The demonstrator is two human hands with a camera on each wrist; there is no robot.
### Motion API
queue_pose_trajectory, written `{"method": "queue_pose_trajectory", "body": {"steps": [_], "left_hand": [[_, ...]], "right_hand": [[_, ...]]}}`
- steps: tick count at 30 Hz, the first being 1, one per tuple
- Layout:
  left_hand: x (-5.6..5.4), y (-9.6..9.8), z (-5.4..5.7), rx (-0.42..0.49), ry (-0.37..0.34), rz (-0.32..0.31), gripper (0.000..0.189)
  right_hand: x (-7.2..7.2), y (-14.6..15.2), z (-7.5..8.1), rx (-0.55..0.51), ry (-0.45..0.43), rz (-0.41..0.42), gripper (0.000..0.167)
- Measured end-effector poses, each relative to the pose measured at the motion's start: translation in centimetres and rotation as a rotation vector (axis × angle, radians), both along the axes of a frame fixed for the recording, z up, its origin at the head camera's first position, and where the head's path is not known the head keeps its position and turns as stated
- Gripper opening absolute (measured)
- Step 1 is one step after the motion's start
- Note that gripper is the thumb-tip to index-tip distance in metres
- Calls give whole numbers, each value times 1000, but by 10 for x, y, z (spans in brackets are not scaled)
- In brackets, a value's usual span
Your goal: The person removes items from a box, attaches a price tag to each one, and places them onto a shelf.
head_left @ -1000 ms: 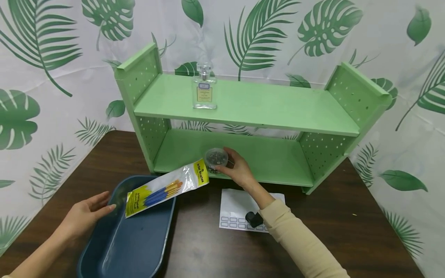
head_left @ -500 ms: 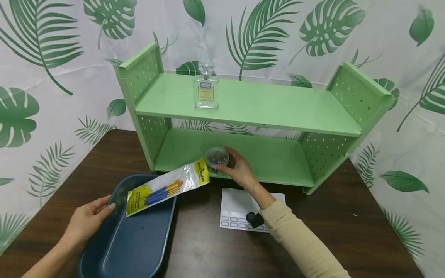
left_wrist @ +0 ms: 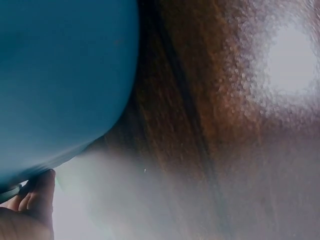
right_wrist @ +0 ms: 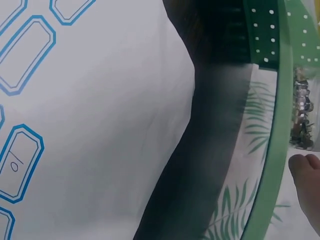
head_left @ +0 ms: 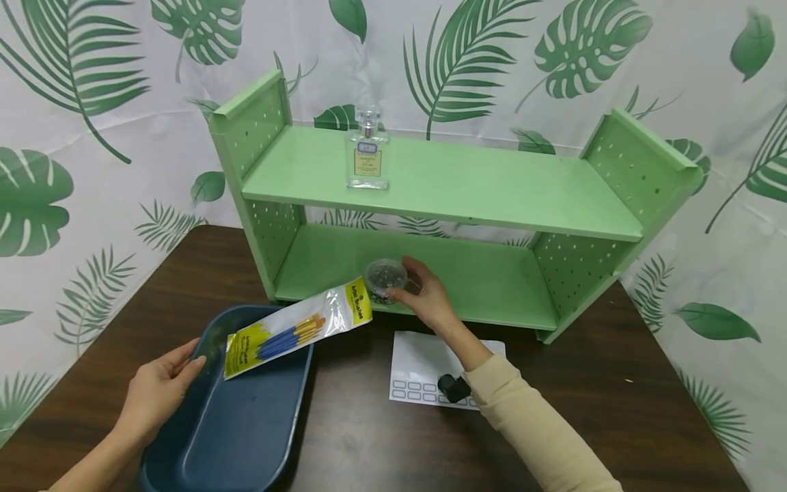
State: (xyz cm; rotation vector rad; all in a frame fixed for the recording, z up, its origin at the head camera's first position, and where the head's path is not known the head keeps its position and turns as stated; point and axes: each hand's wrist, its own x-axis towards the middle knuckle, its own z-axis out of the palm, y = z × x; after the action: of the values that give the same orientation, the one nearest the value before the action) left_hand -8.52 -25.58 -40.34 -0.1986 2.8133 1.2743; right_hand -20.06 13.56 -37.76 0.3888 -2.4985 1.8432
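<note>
My right hand holds a clear round tub with thumb and forefinger, on the front left part of the lower shelf. Small dark metallic bits fill the tub in the right wrist view, with fingertips right beside it. My left hand pinches the left rim of a dark blue tray, thumb over the edge; the left wrist view shows the fingers against its outer wall. A packet of artist brushes slants across the tray's far right side, its upper end close to the tub.
A green two-tier shelf stands at the back, a glass perfume bottle on its top board. Before it, a sheet of blue-framed labels lies on the brown table, with a small black object on it.
My left hand has moved slightly right and taken hold of the tray's rim. My right hand stays at the tub. The head view has shifted a little.
</note>
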Motion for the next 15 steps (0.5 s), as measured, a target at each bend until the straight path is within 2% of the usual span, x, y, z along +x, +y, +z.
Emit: {"method": "queue_pose_trajectory", "body": {"steps": [10, 15], "left_hand": [[1, 1, 1, 3, 18, 3, 56], [0, 1, 0, 7, 21, 10, 55]], "right_hand": [[14, 2, 7, -15, 88, -24, 65], [27, -4, 11, -28, 159, -80, 62]]}}
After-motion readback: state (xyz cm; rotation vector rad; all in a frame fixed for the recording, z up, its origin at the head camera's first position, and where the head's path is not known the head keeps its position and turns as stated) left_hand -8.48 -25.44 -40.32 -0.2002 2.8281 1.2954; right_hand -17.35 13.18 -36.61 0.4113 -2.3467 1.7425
